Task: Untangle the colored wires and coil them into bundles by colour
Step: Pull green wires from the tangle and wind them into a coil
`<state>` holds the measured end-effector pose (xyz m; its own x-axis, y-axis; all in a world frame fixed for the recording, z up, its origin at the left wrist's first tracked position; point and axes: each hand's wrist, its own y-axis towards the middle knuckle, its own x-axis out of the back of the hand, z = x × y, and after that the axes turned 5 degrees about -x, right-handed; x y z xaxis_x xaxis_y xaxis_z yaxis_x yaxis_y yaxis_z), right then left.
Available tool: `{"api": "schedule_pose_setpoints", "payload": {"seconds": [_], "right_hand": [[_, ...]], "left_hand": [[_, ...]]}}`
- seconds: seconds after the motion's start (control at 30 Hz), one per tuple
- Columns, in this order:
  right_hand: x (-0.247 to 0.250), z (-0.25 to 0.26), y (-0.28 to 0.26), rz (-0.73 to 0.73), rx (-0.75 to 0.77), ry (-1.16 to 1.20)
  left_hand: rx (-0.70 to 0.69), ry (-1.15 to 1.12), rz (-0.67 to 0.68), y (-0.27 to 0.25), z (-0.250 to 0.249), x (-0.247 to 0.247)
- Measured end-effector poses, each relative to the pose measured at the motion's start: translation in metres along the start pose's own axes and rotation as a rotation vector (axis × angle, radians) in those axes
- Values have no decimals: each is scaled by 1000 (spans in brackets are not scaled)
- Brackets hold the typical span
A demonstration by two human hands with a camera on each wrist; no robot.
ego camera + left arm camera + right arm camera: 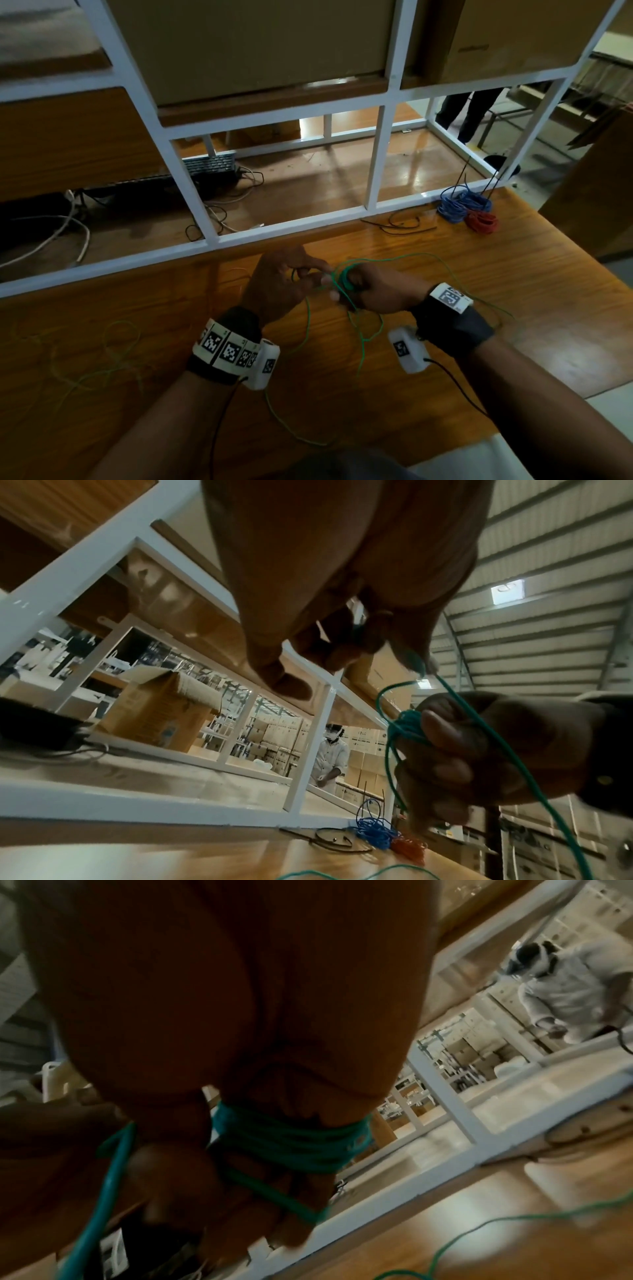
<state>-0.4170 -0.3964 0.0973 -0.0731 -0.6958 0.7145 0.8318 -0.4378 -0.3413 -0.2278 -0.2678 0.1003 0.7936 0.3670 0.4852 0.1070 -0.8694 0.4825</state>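
On the wooden table (445,274), the right hand (373,291) grips a green wire (346,278) coil wound round its fingers. The left hand (277,284) pinches the loose strand beside it. Blue bundle (455,205) and red bundle (483,221) lie far right.

In the right wrist view the green wire (291,1139) is blurred and partly hidden by the right hand (222,1015), and what is probably 1 loose end is cut off at the lower edge.
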Motion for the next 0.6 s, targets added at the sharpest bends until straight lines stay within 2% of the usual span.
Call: {"api": "schedule_pose_setpoints", "payload": {"seconds": [0.07,0.1,0.17,0.2,0.27,0.37,0.43,0.47,0.5,0.57,0.6], "right_hand": [[-2,1,-4,205,-15,235],[-1,1,-7,291,-5,341],[-1,-5,-9,351,12,413],[-2,-10,-8,331,7,408],[-7,-20,-6,212,-21,477],[-11,-31,-5,-43,-91,697],[-7,-38,-5,-177,-108,568],[-6,-40,-6,-229,-84,477],[-4,-42,-6,-279,-52,402],[-1,-45,-8,-352,-6,318],[0,-42,-11,-372,17,289]], "left_hand": [[-37,33,-97,-2,-2,-3],[-10,-9,-160,-3,-3,-4],[183,-362,-314,-2,-7,1],[295,-589,-347,-1,-6,7],[404,-897,-265,-2,1,22],[326,-1202,-74,-9,3,36],[444,-1170,-51,-17,3,37],[521,-1009,-1,-18,6,36],[564,-743,79,-19,12,33],[528,-292,362,-18,16,31],[476,-215,498,-20,17,31]]}}
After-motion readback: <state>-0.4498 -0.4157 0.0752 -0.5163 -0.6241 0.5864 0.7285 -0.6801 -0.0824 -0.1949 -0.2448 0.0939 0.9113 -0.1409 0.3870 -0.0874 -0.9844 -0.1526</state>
